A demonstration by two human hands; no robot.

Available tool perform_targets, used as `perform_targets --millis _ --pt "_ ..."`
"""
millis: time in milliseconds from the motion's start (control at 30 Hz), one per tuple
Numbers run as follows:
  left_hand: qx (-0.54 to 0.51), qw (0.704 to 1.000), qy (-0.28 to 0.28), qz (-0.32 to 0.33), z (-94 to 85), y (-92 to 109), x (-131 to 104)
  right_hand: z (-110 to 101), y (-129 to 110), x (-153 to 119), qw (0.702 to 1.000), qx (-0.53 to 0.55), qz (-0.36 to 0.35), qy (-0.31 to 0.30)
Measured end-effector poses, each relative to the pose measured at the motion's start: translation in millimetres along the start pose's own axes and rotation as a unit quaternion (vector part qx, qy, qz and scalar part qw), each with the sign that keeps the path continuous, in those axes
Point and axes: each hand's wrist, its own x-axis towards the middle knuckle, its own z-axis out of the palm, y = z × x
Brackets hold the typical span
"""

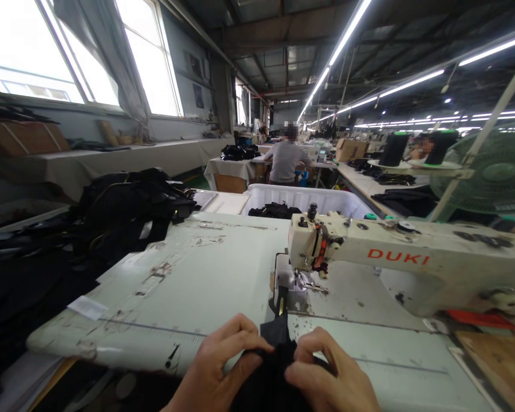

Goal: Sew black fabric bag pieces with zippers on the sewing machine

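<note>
Black fabric (274, 375) hangs over the front edge of the sewing table, pinched between my two hands. My left hand (227, 363) grips its left side with thumb and forefinger. On the other side my right hand (326, 372) is closed on the same cloth. A narrow black strip (282, 300) with a gold-coloured line runs from the cloth toward the sewing machine (369, 252), reaching the area beside its presser foot (300, 281). The lower part of the cloth drops out of view.
A heap of black fabric pieces (124, 212) covers the left side. Behind the machine stands a white plastic bin (326, 197) with black pieces inside. A fan (493, 171) and black thread cones (393, 150) are at right. A person (285, 160) sits farther ahead.
</note>
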Motion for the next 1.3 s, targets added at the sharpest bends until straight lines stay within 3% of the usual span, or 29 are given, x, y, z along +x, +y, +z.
perform_targets --millis 67,167,233,333,400,533,633,800,1000,1133,1300 --pt "0.050 0.994 0.061 0.073 2.4 -2 -4 -1 -1 1 0.999 -0.004 -0.040 -0.001" --pt "0.132 0.963 0.143 0.187 6.2 0 -8 0 1 2 0.989 -0.032 -0.146 0.013" --pt "0.170 0.943 0.159 0.237 7.7 3 -7 4 4 4 0.981 -0.039 -0.191 0.022" --pt "0.168 0.936 0.155 0.267 8.1 4 -6 7 8 6 0.978 -0.033 -0.207 0.019" --pt "0.140 0.951 0.139 0.240 7.8 2 -6 7 9 8 0.979 -0.029 -0.201 0.014" --pt "0.107 0.985 0.092 0.101 7.7 -4 -7 5 9 9 0.980 -0.030 -0.199 -0.005" --pt "0.088 0.991 0.079 0.062 8.2 -5 -6 4 9 8 0.974 -0.081 -0.210 -0.009" --pt "0.076 0.990 0.094 0.073 10.6 -2 -5 4 3 9 0.971 -0.098 -0.219 0.019" --pt "0.072 0.983 0.120 0.117 19.3 -1 -4 5 -9 21 0.932 -0.148 -0.323 0.067" --pt "0.085 0.978 0.153 0.111 21.8 1 -5 8 -11 25 0.924 -0.141 -0.338 0.112" --pt "0.098 0.975 0.152 0.129 22.8 4 -3 9 -10 23 0.927 -0.136 -0.335 0.102"
